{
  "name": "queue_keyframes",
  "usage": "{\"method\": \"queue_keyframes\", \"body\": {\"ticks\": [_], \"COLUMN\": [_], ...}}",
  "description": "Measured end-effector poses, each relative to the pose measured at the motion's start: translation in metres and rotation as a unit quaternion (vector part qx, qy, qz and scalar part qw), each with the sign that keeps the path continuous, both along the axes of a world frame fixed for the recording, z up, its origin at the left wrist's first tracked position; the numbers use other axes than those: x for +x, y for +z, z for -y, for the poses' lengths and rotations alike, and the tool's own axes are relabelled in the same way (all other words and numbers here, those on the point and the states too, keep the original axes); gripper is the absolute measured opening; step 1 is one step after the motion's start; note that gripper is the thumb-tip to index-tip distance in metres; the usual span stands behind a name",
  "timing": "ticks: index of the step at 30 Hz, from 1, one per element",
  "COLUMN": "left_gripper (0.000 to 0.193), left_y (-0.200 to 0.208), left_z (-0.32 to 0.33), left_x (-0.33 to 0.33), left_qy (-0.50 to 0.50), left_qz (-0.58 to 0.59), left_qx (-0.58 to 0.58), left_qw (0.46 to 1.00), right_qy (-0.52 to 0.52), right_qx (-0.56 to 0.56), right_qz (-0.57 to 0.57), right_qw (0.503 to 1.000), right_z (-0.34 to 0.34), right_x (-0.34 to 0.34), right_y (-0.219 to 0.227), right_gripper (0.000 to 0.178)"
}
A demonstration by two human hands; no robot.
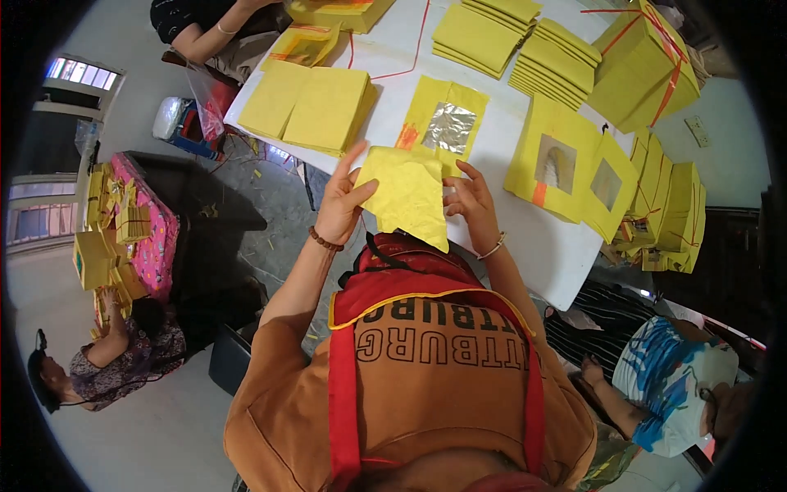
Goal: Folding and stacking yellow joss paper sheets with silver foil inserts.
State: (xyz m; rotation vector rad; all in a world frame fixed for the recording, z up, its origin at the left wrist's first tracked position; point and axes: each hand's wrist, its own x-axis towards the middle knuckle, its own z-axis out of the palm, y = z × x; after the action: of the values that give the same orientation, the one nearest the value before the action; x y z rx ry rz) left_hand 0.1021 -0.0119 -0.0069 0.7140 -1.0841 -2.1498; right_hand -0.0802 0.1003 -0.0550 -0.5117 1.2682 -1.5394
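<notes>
The left hand [343, 201] pinches the left edge of a creased yellow sheet [406, 190], thumb on top, while the right hand [474, 207] stands at the sheet's right edge with fingers loosely curled, and I cannot tell whether it grips. Just beyond the hands, on the white worktop [537, 254], lies a yellow panel [474, 105] with a silver foil [451, 128] on it; past the left hand sits a yellow stack [328, 105], and right of the right hand lie two windowed panels [525, 170], with a red-tied bundle [631, 82] farther beyond.
</notes>
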Motion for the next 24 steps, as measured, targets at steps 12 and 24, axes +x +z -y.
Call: {"method": "queue_keyframes", "body": {"ticks": [12,24], "left_gripper": [0.025,0.044], "left_y": [-0.010,-0.024], "left_z": [0.073,0.171], "left_x": [-0.010,-0.148], "left_qy": [-0.009,0.074], "left_qz": [0.031,-0.015], "left_qx": [-0.079,-0.059], "left_qw": [0.996,0.995], "right_qy": [-0.027,-0.137], "right_qx": [0.031,0.065], "right_qz": [-0.136,-0.131], "right_qw": [0.990,0.980], "right_z": [0.031,-0.025], "right_x": [0.001,-0.018], "right_y": [-0.025,-0.023], "right_gripper": [0.029,0.028]}}
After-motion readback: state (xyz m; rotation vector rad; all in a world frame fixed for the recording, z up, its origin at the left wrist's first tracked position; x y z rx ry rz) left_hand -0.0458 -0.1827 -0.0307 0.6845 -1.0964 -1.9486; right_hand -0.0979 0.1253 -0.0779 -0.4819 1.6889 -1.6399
